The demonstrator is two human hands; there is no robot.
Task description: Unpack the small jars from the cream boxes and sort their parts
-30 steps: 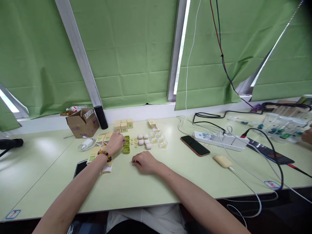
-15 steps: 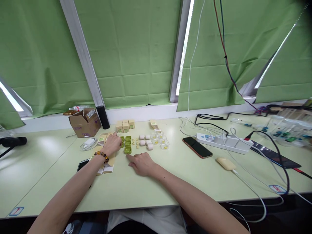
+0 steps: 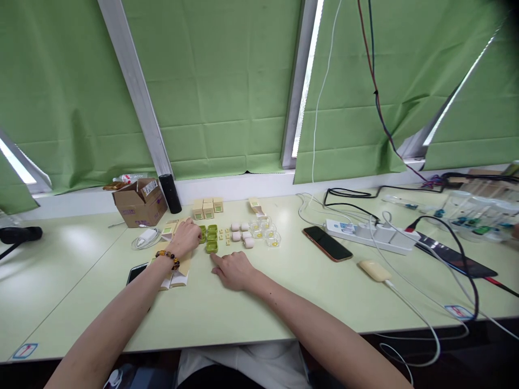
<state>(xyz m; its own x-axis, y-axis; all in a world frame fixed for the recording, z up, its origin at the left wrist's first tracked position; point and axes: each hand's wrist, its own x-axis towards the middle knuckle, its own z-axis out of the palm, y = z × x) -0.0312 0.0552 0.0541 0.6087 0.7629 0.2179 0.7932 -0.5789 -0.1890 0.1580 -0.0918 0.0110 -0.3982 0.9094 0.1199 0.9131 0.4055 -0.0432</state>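
My left hand (image 3: pixel 186 239), with a beaded bracelet (image 3: pixel 168 259) on its wrist, lies over flattened cardboard boxes (image 3: pixel 178 279). Its fingertips reach the left side of several small green square trays (image 3: pixel 211 247) and are partly hidden; whether they grip one I cannot tell. My right hand (image 3: pixel 235 270) rests on the table with its index finger stretched out just below the front tray, holding nothing. Right of the trays lie tiny yellowish pieces (image 3: pixel 227 236), several pale pink cylinders (image 3: pixel 248 243) and clear cups with yellow centres (image 3: pixel 273 241).
Small closed boxes (image 3: pixel 207 209) stand behind the trays, and an opened box (image 3: pixel 255 206) lies further right. A cardboard carton (image 3: pixel 140 204) and a black cylinder (image 3: pixel 170 194) are at the back left. On the right lie a phone (image 3: pixel 327 244), a power strip (image 3: pixel 371 237) and cables.
Both hands stay almost in the same place. The whole view has shifted very slightly; no object has visibly moved on the table.
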